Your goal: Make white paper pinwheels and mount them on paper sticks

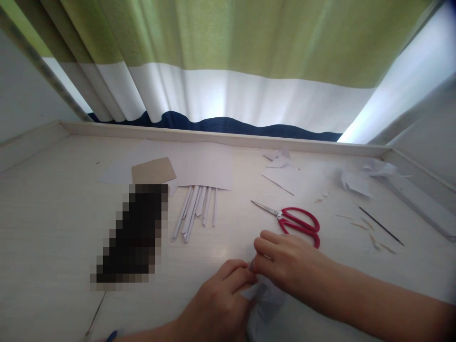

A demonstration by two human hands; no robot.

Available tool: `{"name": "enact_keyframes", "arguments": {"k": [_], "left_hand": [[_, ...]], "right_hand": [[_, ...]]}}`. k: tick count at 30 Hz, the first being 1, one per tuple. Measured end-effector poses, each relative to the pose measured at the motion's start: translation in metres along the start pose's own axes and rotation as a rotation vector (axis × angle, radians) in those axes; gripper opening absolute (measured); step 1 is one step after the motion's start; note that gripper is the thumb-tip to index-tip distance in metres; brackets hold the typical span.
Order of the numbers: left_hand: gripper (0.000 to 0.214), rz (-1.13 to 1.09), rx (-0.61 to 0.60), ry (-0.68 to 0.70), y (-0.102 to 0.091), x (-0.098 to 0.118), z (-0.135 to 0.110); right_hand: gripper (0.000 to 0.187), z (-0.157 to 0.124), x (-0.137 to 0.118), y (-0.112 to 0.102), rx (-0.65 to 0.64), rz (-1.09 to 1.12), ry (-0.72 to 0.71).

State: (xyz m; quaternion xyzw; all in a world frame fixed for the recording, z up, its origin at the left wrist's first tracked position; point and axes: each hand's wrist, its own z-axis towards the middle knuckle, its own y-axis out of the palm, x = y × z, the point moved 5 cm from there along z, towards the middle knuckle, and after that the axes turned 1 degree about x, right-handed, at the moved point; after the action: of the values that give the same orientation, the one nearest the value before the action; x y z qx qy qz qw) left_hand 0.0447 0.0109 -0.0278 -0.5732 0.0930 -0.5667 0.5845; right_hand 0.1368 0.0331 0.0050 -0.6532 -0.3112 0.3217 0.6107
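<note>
Both hands meet at the lower middle of the head view over a piece of white paper [269, 297]. My left hand [223, 294] is closed, its fingers curled around the paper from the left. From the right, my right hand [281, 256] pinches the same paper close to the left fingertips. A narrow bit of the paper shows between the two sets of fingers; much of it is hidden under the hands. Just beyond my right hand lies a pair of scissors [299, 221] with red handles, blades pointing left.
Several rolled paper sticks [194, 209] lie left of centre, below a white sheet [204, 164] and a brown card [153, 170]. A pixelated dark object [131, 235] is at left. Paper scraps [280, 159], crumpled paper [356, 183] and a thin dark stick [381, 225] lie rightward. A raised ledge [228, 137] borders the back.
</note>
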Motion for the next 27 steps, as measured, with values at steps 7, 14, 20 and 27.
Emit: {"name": "enact_keyframes", "arguments": {"k": [7, 14, 20, 27], "left_hand": [[0.018, -0.121, -0.078, -0.166, -0.010, -0.004, 0.009], [0.021, -0.219, -0.067, -0.203, -0.014, -0.008, 0.011], [0.022, 0.023, 0.078, -0.100, -0.044, -0.005, 0.020], [0.030, 0.258, 0.228, 0.071, -0.071, 0.019, 0.004]], "right_hand": [[0.013, -0.007, 0.011, 0.001, 0.043, 0.164, 0.084], [0.008, -0.024, 0.030, -0.003, 0.399, 0.659, 0.290], [0.011, -0.044, 0.047, -0.019, 0.681, 0.840, 0.598], [0.014, -0.074, 0.033, -0.059, 0.982, 0.703, 0.557]]}}
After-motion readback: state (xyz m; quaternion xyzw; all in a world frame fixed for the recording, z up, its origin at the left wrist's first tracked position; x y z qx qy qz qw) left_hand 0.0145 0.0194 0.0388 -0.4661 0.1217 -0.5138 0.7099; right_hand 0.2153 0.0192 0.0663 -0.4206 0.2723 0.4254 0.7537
